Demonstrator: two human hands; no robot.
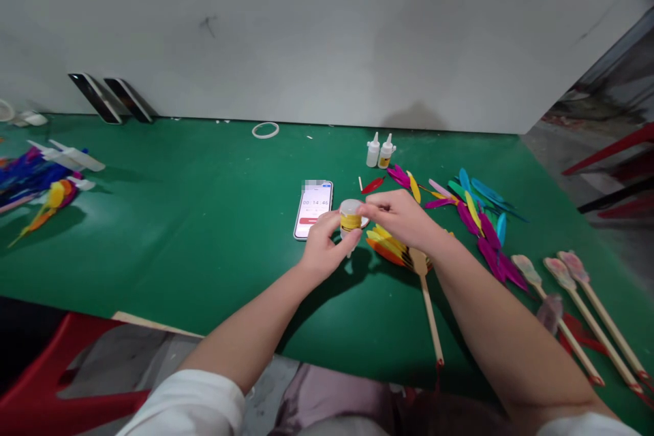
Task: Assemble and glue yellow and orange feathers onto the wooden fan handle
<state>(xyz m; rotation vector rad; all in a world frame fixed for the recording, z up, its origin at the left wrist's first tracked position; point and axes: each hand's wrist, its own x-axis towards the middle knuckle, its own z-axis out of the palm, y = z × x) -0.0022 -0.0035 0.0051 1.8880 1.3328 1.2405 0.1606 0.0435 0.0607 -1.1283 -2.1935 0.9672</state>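
My left hand [327,245] is wrapped round a small white glue bottle [350,218] with a yellow label, over the middle of the table. The bottle is upside down, its nozzle pointing at the table. Beside it my right hand [398,214] has its fingers pinched together at the bottle's upper edge; what they hold, if anything, is hidden. Under the right hand lies a wooden paddle [429,313] with yellow and orange feathers [384,245] fanned round its head. Part of that fan is covered by my right hand and forearm.
A phone [313,211] showing a timer lies left of my hands. Two more glue bottles [379,151] stand behind. Loose coloured feathers [480,218] and several wooden paddles [587,306] lie to the right. Feathered pieces [45,177] and two leaning phones [112,99] are far left.
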